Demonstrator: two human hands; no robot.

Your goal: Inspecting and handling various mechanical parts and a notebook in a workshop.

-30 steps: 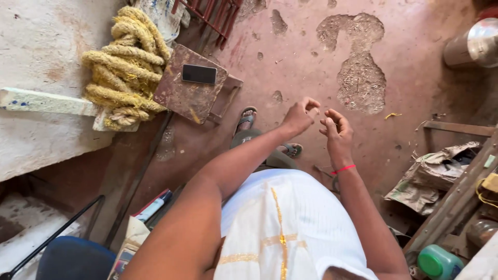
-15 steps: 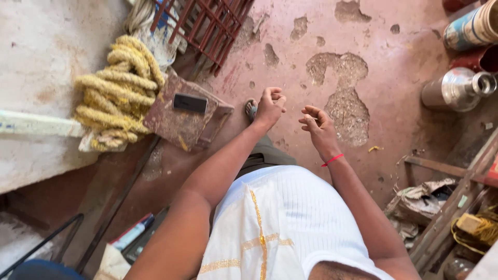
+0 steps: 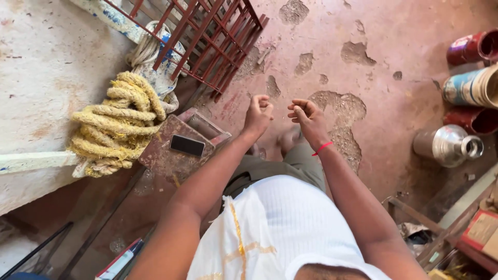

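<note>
Fingers (image 3: pixel 258 105) curled over pitted red floor (image 3: pixel 415 62)

**Both Hands Raised and Curled in Front of the Body**

The person is holding both bare forearms out ahead of the torso, elbows bent, the arms converging so the hands are sitting near each other but apart. The left hand (image 3: pixel 258 111) is closing into a loose fist, knuckles turned upward and fingers folding into the palm. The right hand (image 3: pixel 305 115) is curling too, its fingers bending inward with the fingertips drawing toward the thumb, the back of the hand facing the camera. Neither hand is visibly gripping anything. A thin red thread is circling the right wrist. Both wrists are staying roughly straight.
</note>
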